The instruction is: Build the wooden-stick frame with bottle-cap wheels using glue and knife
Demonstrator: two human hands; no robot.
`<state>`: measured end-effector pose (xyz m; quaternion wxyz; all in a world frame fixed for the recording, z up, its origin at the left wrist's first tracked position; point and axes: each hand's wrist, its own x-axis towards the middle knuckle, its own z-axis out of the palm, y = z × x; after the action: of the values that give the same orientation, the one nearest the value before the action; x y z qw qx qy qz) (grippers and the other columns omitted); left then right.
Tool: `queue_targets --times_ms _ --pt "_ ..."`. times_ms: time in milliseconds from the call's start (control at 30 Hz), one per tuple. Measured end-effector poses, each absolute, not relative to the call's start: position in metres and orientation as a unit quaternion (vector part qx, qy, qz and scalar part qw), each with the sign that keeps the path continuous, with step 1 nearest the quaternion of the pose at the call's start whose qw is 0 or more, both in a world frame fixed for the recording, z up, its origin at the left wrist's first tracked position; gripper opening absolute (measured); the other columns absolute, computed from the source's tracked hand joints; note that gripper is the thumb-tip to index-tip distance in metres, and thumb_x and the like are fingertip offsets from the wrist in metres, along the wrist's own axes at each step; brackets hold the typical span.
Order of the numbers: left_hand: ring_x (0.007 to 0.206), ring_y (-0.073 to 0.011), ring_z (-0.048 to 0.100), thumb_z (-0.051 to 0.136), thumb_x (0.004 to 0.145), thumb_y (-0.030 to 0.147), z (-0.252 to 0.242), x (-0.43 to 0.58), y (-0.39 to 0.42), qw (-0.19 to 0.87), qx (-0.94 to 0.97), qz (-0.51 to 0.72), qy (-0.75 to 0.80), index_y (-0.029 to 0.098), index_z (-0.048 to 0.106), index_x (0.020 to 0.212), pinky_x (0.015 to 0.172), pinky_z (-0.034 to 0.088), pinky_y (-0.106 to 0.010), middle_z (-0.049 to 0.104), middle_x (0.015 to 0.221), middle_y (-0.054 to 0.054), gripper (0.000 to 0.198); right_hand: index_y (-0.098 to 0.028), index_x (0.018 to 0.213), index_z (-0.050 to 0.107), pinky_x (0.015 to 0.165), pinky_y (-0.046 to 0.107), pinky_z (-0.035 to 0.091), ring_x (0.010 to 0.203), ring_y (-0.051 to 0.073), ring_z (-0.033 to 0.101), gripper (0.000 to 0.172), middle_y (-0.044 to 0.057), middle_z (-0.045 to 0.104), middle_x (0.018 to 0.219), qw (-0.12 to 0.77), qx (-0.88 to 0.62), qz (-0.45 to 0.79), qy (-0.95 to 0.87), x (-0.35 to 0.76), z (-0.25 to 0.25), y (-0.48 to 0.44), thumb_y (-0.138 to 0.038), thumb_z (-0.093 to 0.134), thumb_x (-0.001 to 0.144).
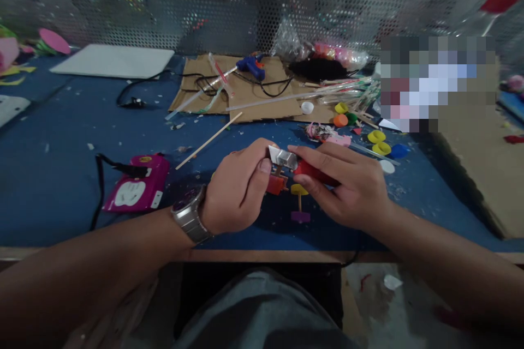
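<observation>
My left hand (239, 185), with a metal watch (189, 215) on its wrist, is curled shut around a small craft piece with a red part (275, 184). A short silver blade (283, 157) lies across its thumb. My right hand (341, 182) pinches a red-handled cutter (314, 172) whose blade meets the left hand's piece. Just below the hands a thin stick joins a yellow bottle cap (298, 190) and a purple cap (300, 216). Both hands hover over the blue table (57, 174) near its front edge.
A pink card with a black strap (137, 190) lies left. A wooden skewer (208, 140) lies beyond the hands. Cardboard (245, 92) carries a blue glue gun (251, 65) and cables. Loose coloured caps (379, 142), straws and a plastic bag sit right. Perforated metal screen behind.
</observation>
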<state>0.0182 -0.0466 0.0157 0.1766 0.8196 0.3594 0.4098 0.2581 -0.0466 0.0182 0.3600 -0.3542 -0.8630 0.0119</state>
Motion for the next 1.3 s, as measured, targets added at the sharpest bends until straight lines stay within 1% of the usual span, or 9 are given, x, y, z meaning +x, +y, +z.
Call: queue_targets --times_ms 167,300,533,633,867,1000,1100,1200,1300 --pt "0.059 -0.0174 0.054 0.04 0.111 0.019 0.0169 0.0185 -0.0465 0.163 0.823 0.399 0.369 0.021 0.057 0.107 0.062 0.04 -0.035 0.063 0.074 0.001 0.017 -0.019 0.139 0.076 0.07 0.029 0.06 0.08 0.018 0.075 0.037 0.008 0.081 0.099 0.365 -0.349 0.022 -0.863 0.2587 0.0182 -0.0464 -0.036 0.068 0.108" --pt "0.058 -0.0164 0.056 0.042 0.11 0.018 0.0175 0.0183 -0.0467 0.16 0.825 0.399 0.368 0.021 0.058 0.111 0.061 0.041 -0.033 0.065 0.074 0.002 0.016 -0.019 0.14 0.076 0.071 0.029 0.06 0.082 0.018 0.075 0.037 0.008 0.081 0.101 0.366 -0.348 0.024 -0.863 0.2586 0.018 -0.0463 -0.036 0.069 0.108" --pt "0.065 -0.0154 0.061 0.044 0.109 0.019 0.0157 0.0172 -0.047 0.214 0.811 0.411 0.356 0.021 0.06 0.11 0.065 0.045 -0.032 0.069 0.08 0.001 0.016 -0.018 0.14 0.076 0.072 0.029 0.06 0.081 0.017 0.073 0.037 0.008 0.08 0.099 0.368 -0.342 0.032 -0.864 0.2579 0.0184 -0.0465 -0.035 0.069 0.108" --pt "0.066 -0.0156 0.061 0.044 0.11 0.02 0.0159 0.0179 -0.0478 0.236 0.799 0.418 0.363 0.021 0.061 0.108 0.068 0.045 -0.033 0.069 0.08 0.0 0.018 -0.017 0.14 0.076 0.073 0.029 0.06 0.082 0.017 0.074 0.037 0.008 0.08 0.1 0.368 -0.341 0.035 -0.864 0.2581 0.0181 -0.0463 -0.034 0.07 0.107" --pt "0.069 -0.0159 0.06 0.044 0.107 0.015 0.0173 0.0192 -0.0491 0.239 0.796 0.417 0.37 0.022 0.059 0.105 0.07 0.045 -0.033 0.067 0.082 0.001 0.016 -0.02 0.141 0.076 0.071 0.028 0.06 0.08 0.016 0.073 0.037 0.007 0.08 0.099 0.365 -0.345 0.031 -0.864 0.2581 0.0178 -0.0466 -0.037 0.069 0.108" --pt "0.067 -0.0159 0.057 0.043 0.112 0.022 0.0165 0.0186 -0.048 0.258 0.792 0.427 0.351 0.022 0.059 0.103 0.069 0.046 -0.034 0.065 0.08 0.0 0.018 -0.021 0.141 0.076 0.072 0.029 0.06 0.081 0.017 0.074 0.036 0.007 0.08 0.1 0.365 -0.343 0.031 -0.865 0.258 0.0184 -0.0467 -0.036 0.068 0.109" --pt "0.066 -0.0161 0.055 0.045 0.112 0.024 0.016 0.017 -0.0474 0.276 0.792 0.429 0.336 0.022 0.059 0.103 0.067 0.045 -0.035 0.062 0.079 0.001 0.016 -0.021 0.141 0.075 0.071 0.029 0.06 0.081 0.017 0.074 0.037 0.008 0.081 0.1 0.362 -0.343 0.029 -0.866 0.2578 0.0191 -0.0468 -0.036 0.068 0.109" --pt "0.062 -0.0159 0.05 0.048 0.107 0.023 0.0168 0.0156 -0.0479 0.307 0.791 0.423 0.317 0.023 0.057 0.103 0.061 0.042 -0.035 0.057 0.075 0.002 0.01 -0.019 0.141 0.075 0.071 0.029 0.06 0.081 0.017 0.074 0.037 0.009 0.081 0.101 0.362 -0.341 0.027 -0.867 0.2577 0.0194 -0.047 -0.035 0.069 0.108" --pt "0.057 -0.0152 0.046 0.053 0.108 0.032 0.0191 0.0159 -0.049 0.33 0.787 0.419 0.311 0.024 0.055 0.101 0.054 0.038 -0.034 0.054 0.071 0.003 0.011 -0.018 0.14 0.075 0.07 0.028 0.059 0.08 0.017 0.073 0.036 0.008 0.08 0.1 0.364 -0.337 0.029 -0.868 0.2575 0.0197 -0.0471 -0.033 0.069 0.108"
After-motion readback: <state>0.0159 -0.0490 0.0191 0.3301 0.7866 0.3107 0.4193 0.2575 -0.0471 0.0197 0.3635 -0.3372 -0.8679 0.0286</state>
